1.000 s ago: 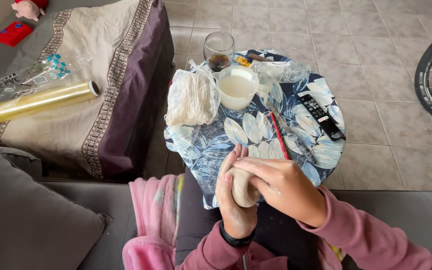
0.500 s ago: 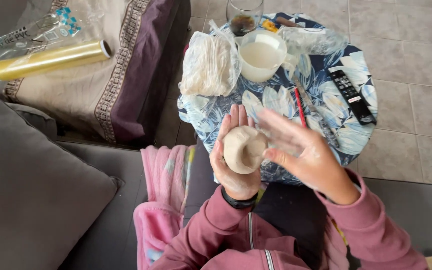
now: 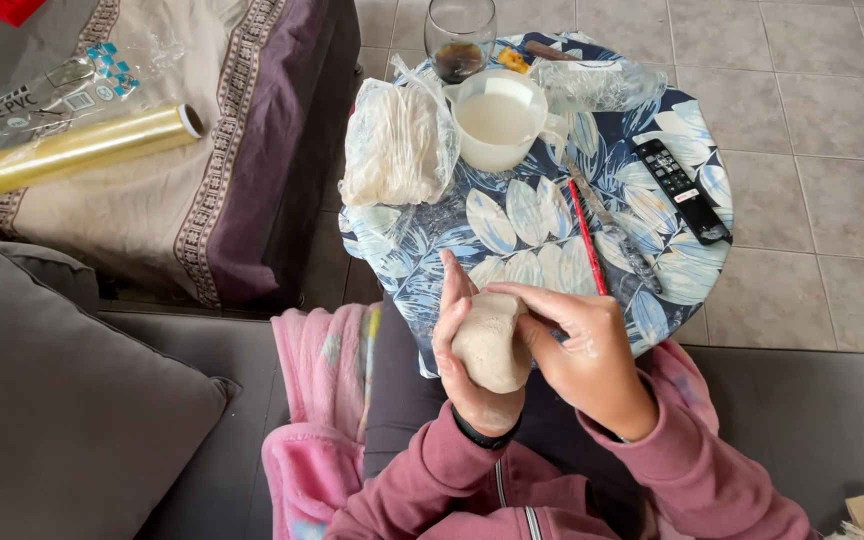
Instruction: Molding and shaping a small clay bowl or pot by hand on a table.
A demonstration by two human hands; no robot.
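Observation:
A beige lump of clay (image 3: 490, 342) rests in my left hand (image 3: 469, 372), which cups it from below and behind, above my lap. My right hand (image 3: 587, 352) lies against the lump's right side, thumb and fingertips pressing on its top edge. Both hands hover at the near edge of a small round table (image 3: 512, 215) covered with a blue leaf-patterned cloth. My sleeves are dusky pink.
On the table stand a white jug of milky liquid (image 3: 500, 118), a bag of pale material (image 3: 397, 150), a glass (image 3: 460, 38), a remote control (image 3: 681, 188), a red pencil (image 3: 586, 238) and a clear wrapped bundle (image 3: 597, 85). A yellow film roll (image 3: 77, 148) lies on the left bed.
The view has dropped and closed in on the table. My right hand lifted off the lump, then came back onto its right side; the left hand kept holding it.

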